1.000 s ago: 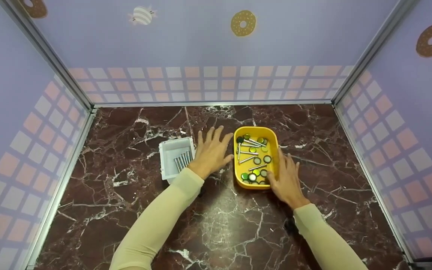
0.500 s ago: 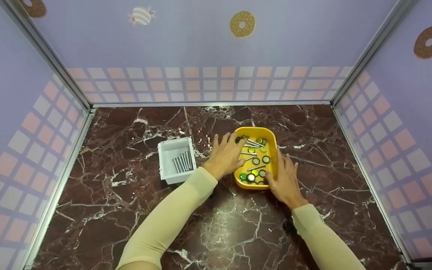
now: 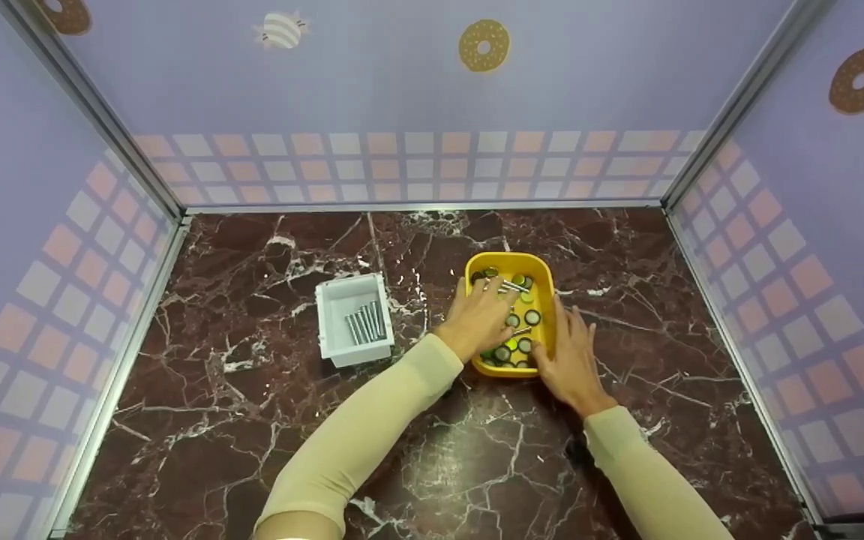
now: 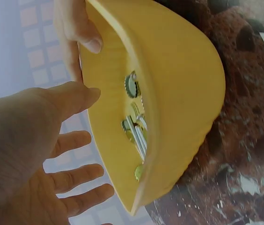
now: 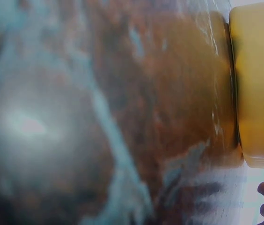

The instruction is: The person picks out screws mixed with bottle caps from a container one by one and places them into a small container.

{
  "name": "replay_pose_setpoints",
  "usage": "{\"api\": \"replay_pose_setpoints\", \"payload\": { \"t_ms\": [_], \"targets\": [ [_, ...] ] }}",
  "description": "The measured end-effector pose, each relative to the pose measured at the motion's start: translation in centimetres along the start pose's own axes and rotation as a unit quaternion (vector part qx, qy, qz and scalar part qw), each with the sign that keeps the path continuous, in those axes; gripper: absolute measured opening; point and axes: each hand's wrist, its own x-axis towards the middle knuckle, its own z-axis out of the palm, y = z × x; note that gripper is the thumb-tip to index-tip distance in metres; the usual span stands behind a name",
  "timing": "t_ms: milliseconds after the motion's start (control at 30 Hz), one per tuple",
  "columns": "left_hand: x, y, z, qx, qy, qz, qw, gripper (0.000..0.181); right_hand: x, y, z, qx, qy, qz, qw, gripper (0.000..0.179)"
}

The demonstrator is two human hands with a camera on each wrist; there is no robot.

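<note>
My left hand (image 3: pixel 477 319) reaches over the near-left rim of the yellow bin (image 3: pixel 533 262), palm down, fingers lightly bent above its contents. In the left wrist view its thumb and fingers are spread apart with nothing between them. My right hand (image 3: pixel 571 364) grips the bin's right wall, thumb over the rim and fingers along the outside. Several bottle caps (image 3: pixel 532 318) and long silver bolts (image 3: pixel 514 286) lie mixed in the bin, partly hidden by my left hand. The left wrist view shows caps (image 4: pixel 131 86) beside slim metal shafts (image 4: pixel 139 136).
Left of the yellow bin stands a small white bin (image 3: pixel 334 300) with several silver bolts (image 3: pixel 367 324) lying side by side in it. Both bins rest on a dark marbled table (image 3: pixel 199 360). Patterned panels (image 3: pixel 402 90) enclose its back and sides.
My left hand has moved right, from beside the white bin across the gap and over the yellow bin. My right hand has stayed at the yellow bin's right wall.
</note>
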Motion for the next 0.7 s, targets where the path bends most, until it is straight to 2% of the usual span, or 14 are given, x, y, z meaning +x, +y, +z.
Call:
{"api": "replay_pose_setpoints", "payload": {
  "t_ms": [133,333,533,567,700],
  "targets": [
    [0.5,1.0,0.2,0.021,0.002,0.013,0.9997,0.064,0.1,0.1,0.0,-0.001,0.002,-0.003,1.0,0.093],
    [1.4,2.4,0.6,0.029,0.002,0.026,0.9992,0.059,0.1,0.1,0.1,-0.003,0.004,-0.007,1.0,0.094],
    [2.2,3.6,1.0,0.022,-0.016,0.026,0.9993,0.048,0.0,0.1,0.1,-0.001,0.007,-0.007,1.0,0.095],
    [2.8,3.6,2.1,0.021,-0.01,0.024,0.9994,0.044,0.0,0.1,0.1,-0.001,0.007,-0.006,1.0,0.096],
    [3.0,4.3,2.0,0.026,-0.027,0.022,0.999,0.037,0.1,0.1,0.1,0.002,0.007,-0.006,1.0,0.097]
  ]
}}
